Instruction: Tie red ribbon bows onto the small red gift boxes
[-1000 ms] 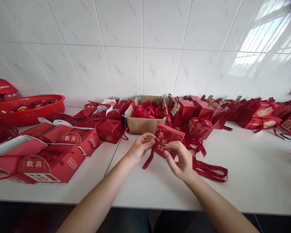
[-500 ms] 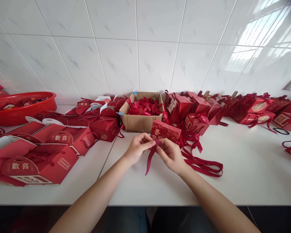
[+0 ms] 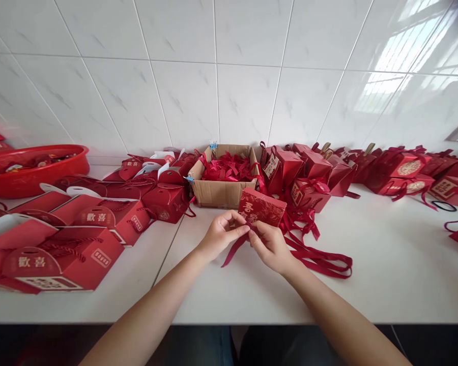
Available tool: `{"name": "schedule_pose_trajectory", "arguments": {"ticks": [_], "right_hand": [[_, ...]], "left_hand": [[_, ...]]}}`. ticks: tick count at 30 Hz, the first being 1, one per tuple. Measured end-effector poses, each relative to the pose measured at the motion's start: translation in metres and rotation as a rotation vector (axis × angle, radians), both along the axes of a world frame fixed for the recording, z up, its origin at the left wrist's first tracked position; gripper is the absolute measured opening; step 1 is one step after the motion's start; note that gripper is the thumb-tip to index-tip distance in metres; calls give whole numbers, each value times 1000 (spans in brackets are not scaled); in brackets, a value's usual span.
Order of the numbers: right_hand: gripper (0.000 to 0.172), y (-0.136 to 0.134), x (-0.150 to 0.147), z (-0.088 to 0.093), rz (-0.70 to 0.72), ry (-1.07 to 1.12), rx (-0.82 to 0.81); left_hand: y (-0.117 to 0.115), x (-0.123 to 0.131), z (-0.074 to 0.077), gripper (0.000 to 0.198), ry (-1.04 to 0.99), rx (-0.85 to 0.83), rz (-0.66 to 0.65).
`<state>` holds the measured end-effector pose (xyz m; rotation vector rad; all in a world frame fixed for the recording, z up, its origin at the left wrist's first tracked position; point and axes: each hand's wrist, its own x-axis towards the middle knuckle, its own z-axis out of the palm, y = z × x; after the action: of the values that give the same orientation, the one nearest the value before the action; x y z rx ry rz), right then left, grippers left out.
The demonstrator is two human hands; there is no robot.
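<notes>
While both hands meet at the front of the box (image 3: 269, 204), the ribbon (image 3: 234, 249) lies between their fingertips. The left hand (image 3: 219, 236) pinches it with thumb and forefinger, and the right hand (image 3: 270, 246) does the same just beside, so that the two sets of tips almost touch. From this grip one end of the ribbon slants down to the left, below the left fingers. The box sits tilted just behind the fingertips, its lower face hidden by the hands; whether any finger presses on it I cannot tell. The carton (image 3: 218, 195) stands behind, and the loops (image 3: 324, 262) lie on the table (image 3: 389, 279) to the right.

A second ago the hands were apart, the right one in front of the printed face, and the ribbon hung from the left fingers alone. Half a second ago they had already met, but the ribbon's end hung more steeply; now it slants farther left.
</notes>
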<state>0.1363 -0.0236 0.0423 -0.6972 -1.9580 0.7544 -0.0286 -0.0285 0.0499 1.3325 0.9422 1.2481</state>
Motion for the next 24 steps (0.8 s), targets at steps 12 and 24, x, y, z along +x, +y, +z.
{"name": "schedule_pose_trajectory", "arguments": {"ticks": [12,24], "right_hand": [[24,-3,-1,0,-110,-13,36],[22,1,0,-6,-82,-24,30]], "left_hand": [[-11,3,-2,26,404,320,53],[-15,3,-1,16,622,386,107]]}}
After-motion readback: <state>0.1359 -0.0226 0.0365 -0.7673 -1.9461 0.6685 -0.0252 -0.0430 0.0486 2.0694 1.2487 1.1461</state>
